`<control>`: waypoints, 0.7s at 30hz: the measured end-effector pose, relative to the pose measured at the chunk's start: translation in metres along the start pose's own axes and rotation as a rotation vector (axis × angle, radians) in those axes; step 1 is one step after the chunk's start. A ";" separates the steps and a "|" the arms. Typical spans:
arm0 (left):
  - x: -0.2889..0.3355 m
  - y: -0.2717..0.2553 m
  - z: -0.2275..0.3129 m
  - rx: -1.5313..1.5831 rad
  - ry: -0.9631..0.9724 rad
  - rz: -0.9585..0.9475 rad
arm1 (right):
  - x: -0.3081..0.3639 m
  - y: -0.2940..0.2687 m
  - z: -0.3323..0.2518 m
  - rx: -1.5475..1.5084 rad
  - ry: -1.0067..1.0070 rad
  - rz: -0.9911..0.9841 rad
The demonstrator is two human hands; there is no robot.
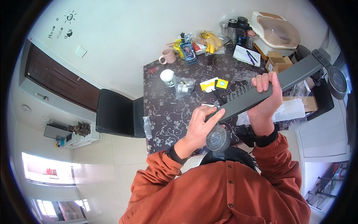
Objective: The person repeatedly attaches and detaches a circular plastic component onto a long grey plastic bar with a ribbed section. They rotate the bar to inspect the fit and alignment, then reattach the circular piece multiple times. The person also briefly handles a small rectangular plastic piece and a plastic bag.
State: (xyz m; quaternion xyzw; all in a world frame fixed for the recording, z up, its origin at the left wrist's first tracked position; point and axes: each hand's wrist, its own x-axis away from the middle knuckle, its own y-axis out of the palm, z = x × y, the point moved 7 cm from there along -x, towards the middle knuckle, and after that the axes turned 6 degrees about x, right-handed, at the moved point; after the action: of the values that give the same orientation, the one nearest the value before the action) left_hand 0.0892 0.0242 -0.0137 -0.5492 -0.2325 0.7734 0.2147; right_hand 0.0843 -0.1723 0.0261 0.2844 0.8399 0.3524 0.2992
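A long dark grey bar (294, 76) slants over the near right part of the table, rising from my left hand to the upper right. Comb-like teeth (240, 93) run along part of its far edge. A round, transparent suction-cup-like disc (218, 139) hangs at its near end, and a similar dark disc (337, 82) is at the far end. My left hand (201, 123) grips the near end, thumb on top. My right hand (266, 95) wraps around the bar's middle, fingers over its upper face. What the bar belongs to I cannot tell.
The table (164, 115) has a dark floral cover. On it stand a white jar (167, 77), a pink mug (167, 56), a propped phone (188, 52), bananas (213, 43) and a notebook (242, 55). White wrapping (289, 111) lies right. A black chair (115, 112) is left.
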 end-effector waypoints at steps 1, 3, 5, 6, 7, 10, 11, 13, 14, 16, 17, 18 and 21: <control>-0.002 0.003 0.000 -0.033 -0.057 -0.028 | 0.002 0.001 0.001 0.006 -0.018 -0.004; -0.004 0.009 0.000 -0.105 -0.175 -0.078 | 0.005 0.003 0.000 0.031 -0.046 -0.009; -0.004 0.012 0.006 -0.026 -0.220 -0.049 | 0.006 0.003 -0.002 0.065 -0.063 -0.016; -0.003 0.013 0.008 0.012 -0.255 -0.040 | 0.006 0.002 -0.002 0.070 -0.061 -0.010; -0.001 0.013 0.011 0.022 -0.231 -0.067 | 0.006 0.001 -0.002 0.074 -0.061 -0.003; 0.002 0.010 0.020 0.115 -0.189 -0.020 | 0.002 -0.002 -0.007 0.075 -0.086 -0.024; 0.003 0.009 0.021 0.159 -0.194 -0.026 | 0.001 -0.001 -0.008 0.071 -0.095 -0.040; 0.004 0.009 0.021 0.175 -0.226 -0.024 | 0.000 -0.004 -0.008 0.061 -0.095 -0.025; 0.005 0.009 0.021 0.183 -0.243 -0.016 | 0.000 -0.005 -0.008 0.057 -0.094 -0.018; 0.006 0.008 0.021 0.169 -0.240 0.003 | 0.001 -0.005 -0.007 0.055 -0.091 -0.023; 0.007 0.009 0.019 0.151 -0.250 -0.007 | 0.001 -0.005 -0.006 0.053 -0.090 -0.027; 0.007 0.008 0.019 0.164 -0.217 0.000 | 0.001 -0.005 -0.007 0.050 -0.094 -0.019; 0.011 0.004 0.010 0.196 -0.116 -0.036 | -0.002 -0.007 -0.010 0.038 -0.094 -0.009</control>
State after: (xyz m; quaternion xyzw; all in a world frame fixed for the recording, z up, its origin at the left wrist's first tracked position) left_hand 0.0759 0.0266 -0.0211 -0.4755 -0.1775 0.8191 0.2675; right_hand 0.0770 -0.1820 0.0272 0.3026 0.8327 0.3212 0.3344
